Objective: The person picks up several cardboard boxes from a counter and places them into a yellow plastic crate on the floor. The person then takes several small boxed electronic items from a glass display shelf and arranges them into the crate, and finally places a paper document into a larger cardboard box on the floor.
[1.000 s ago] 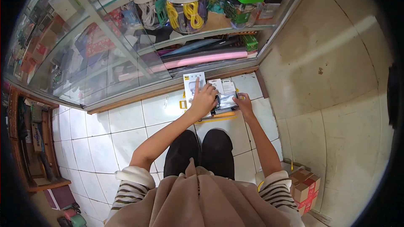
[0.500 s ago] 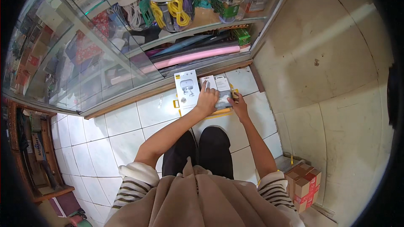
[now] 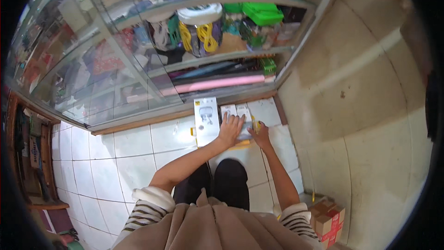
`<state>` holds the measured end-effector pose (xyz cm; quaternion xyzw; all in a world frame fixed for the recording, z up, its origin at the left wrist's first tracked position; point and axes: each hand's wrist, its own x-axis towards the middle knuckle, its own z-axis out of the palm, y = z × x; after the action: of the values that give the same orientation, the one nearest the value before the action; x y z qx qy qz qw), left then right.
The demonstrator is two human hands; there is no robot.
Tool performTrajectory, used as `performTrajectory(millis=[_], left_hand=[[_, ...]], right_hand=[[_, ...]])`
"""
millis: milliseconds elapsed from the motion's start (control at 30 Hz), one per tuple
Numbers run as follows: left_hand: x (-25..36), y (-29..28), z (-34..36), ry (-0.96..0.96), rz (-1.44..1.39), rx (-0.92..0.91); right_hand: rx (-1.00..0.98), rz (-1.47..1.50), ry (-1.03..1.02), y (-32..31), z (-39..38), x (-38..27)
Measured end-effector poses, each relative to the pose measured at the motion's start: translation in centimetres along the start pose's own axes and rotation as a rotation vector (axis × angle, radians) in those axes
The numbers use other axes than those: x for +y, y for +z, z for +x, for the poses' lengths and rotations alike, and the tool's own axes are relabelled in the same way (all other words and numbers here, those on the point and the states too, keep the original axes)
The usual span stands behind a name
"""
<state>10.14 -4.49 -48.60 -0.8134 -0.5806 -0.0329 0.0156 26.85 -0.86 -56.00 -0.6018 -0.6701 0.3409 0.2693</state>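
A large white box (image 3: 206,121) with a picture of earbuds lies at the left of a yellow tray (image 3: 240,145) on the floor. Beside it are a small white box (image 3: 228,109) and a white-topped pack (image 3: 243,110) with a greyish lower part. My left hand (image 3: 231,130) lies over these small packs, fingers stretched and spread, hiding much of them. At the tray's right side is my right hand (image 3: 260,135), its thumb over the greyish pack and its fingers at the yellow edge. It seems to grip that edge.
A glass display cabinet (image 3: 138,111) stands just beyond the tray, holding jars of cables (image 3: 200,30) and a pink roll (image 3: 217,84). A plain wall (image 3: 342,125) closes off the right. Near my right elbow stands a taped cardboard box (image 3: 327,222); a wooden shelf (image 3: 39,166) is far left.
The whole view has tilted upward, so the cabinet and tray sit lower in the picture. My left fingers have spread wider over the small packs. My right hand stays at the tray's right edge.
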Motion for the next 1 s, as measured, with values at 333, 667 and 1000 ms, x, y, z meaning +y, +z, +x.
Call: performTrajectory(millis=[333, 667, 1000], left_hand=[[-9.9, -28.1, 1.2, -0.021, -0.517, 0.890], [-23.4, -33.5, 17.7, -0.740, 0.143, 0.932], [-33.9, -35.0, 23.8, -0.744, 0.618, 0.642]], right_hand=[[0.278, 0.064, -0.821, -15.4, 3.6, -30.5], [0.524, -0.408, -1.344, -9.1, 24.3, -46.8], [0.918, -1.032, -1.438, -3.9, 36.1, -53.1]])
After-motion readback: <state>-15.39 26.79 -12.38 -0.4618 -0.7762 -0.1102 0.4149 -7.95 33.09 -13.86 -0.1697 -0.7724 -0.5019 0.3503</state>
